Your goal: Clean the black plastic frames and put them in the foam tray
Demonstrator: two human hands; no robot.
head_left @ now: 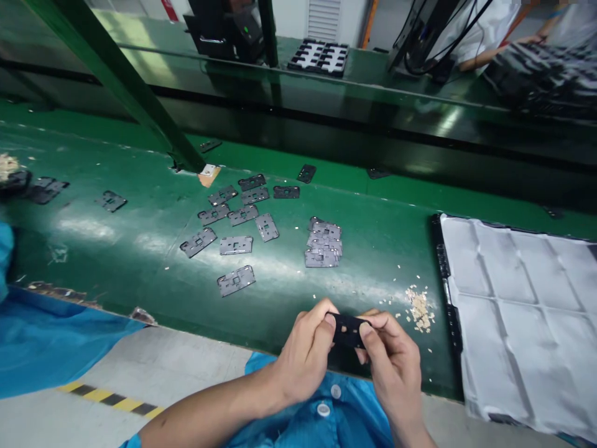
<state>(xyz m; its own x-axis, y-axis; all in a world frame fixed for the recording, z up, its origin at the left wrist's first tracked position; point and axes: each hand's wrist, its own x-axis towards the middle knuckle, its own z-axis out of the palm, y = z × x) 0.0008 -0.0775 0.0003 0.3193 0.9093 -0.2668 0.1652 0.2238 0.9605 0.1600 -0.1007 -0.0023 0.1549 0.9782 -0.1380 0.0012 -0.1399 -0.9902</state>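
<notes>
A flat black plastic plate with small cut-outs [347, 331] is held level between both hands, just over the bench's near edge. My left hand [310, 348] pinches its left end between thumb and fingers. At the other end, my right hand [392, 354] grips it, thumb on top and fingers curled beneath. Beyond the hands sits an overlapping stack of similar plates [323, 242]. More single plates lie scattered to the left, the nearest being one plate [236, 281]. Right of my right hand is a small heap of pale little chips [421, 309].
A black tray lined with white sheeting [494, 261] covers the bench's right end. A green post [140, 99] rises at the left. Behind are a raised shelf with another tray [319, 57] and a person's arm [485, 59]. Blue cloth [56, 336] shows at left.
</notes>
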